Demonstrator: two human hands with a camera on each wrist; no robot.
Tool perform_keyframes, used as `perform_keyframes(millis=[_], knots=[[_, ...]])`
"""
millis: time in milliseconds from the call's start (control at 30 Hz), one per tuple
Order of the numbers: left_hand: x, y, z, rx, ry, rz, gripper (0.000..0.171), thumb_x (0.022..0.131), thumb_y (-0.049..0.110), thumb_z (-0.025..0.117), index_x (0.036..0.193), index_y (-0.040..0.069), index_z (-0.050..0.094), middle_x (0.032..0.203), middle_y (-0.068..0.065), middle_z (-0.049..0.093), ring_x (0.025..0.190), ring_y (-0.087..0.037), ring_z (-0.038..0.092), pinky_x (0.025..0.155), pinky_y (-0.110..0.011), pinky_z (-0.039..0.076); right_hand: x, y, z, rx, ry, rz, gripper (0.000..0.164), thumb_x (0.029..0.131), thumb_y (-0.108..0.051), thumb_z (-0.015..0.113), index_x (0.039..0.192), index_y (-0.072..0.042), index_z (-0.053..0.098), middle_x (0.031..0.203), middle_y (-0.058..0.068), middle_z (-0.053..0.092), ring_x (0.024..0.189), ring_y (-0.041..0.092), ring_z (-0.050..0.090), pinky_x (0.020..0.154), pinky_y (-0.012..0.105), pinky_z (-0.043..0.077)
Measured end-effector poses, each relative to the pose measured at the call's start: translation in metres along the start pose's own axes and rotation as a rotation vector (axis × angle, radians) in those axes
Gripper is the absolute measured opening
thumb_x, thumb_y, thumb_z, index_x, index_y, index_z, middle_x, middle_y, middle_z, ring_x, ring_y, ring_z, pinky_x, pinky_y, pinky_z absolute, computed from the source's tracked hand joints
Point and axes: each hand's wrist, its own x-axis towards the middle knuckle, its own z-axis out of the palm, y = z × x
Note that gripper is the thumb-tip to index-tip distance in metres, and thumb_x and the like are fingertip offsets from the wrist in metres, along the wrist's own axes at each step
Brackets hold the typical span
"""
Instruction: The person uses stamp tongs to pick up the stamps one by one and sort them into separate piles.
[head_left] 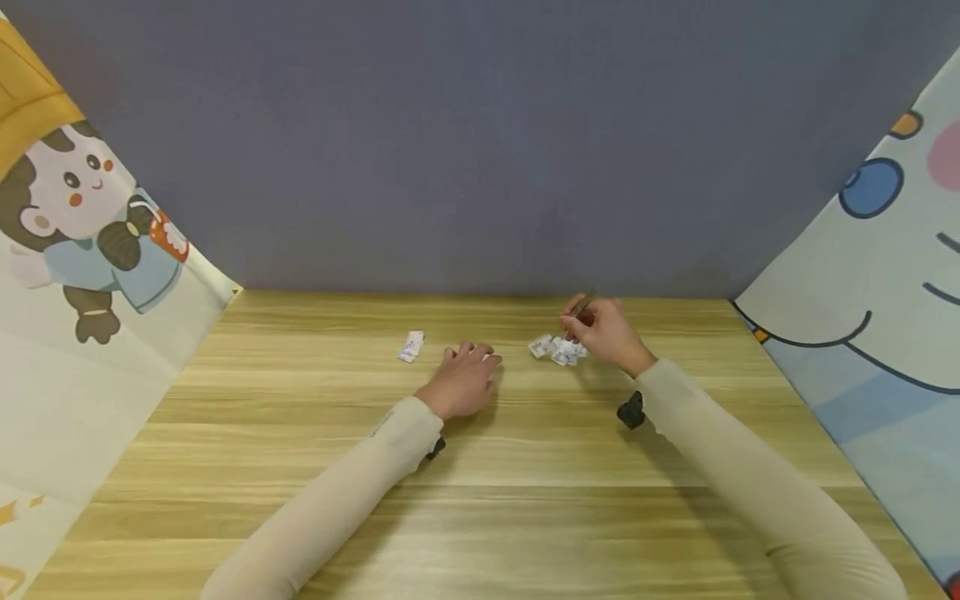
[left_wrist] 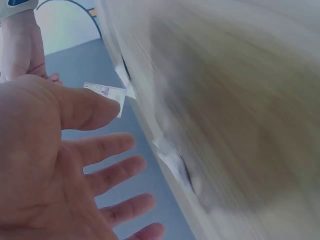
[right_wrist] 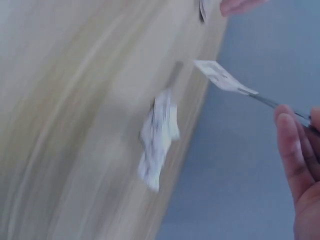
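My right hand [head_left: 609, 335] pinches a pair of slim tweezers [right_wrist: 267, 101]. The tips hold one small white printed paper packet [right_wrist: 222, 80] above the table. Below it lies a loose pile of similar packets [right_wrist: 159, 142], also seen as a pile [head_left: 568, 352] in the head view. To the left, my left hand [head_left: 463, 382] hovers low over the wood, palm down. Its fingers [left_wrist: 117, 175] are spread and hold nothing. A further white packet or small stack [head_left: 411, 346] lies on the table left of that hand.
The wood-grain table [head_left: 480, 517] ends at a dark grey panel [head_left: 480, 150] behind. Printed cloth panels with cartoon figures flank the left side [head_left: 82, 367] and the right side [head_left: 847, 275]. A black wrist camera [head_left: 632, 411] hangs below the right cuff.
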Motion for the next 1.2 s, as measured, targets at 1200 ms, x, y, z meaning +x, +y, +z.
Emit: perform_keyframes(millis=[1200], knots=[[0.053, 0.071, 0.008, 0.133, -0.172, 0.054, 0.048, 0.098, 0.030, 0.046, 0.145, 0.019, 0.040, 0.151, 0.004, 0.029, 0.131, -0.022, 0.028, 0.103, -0.044, 0.028, -0.011, 0.045, -0.014, -0.065, 0.100, 0.166, 0.009, 0.091, -0.007, 0.062, 0.094, 0.001, 0.065, 0.079, 0.016, 0.067, 0.067, 0.027, 0.065, 0.056, 0.029, 0.052]])
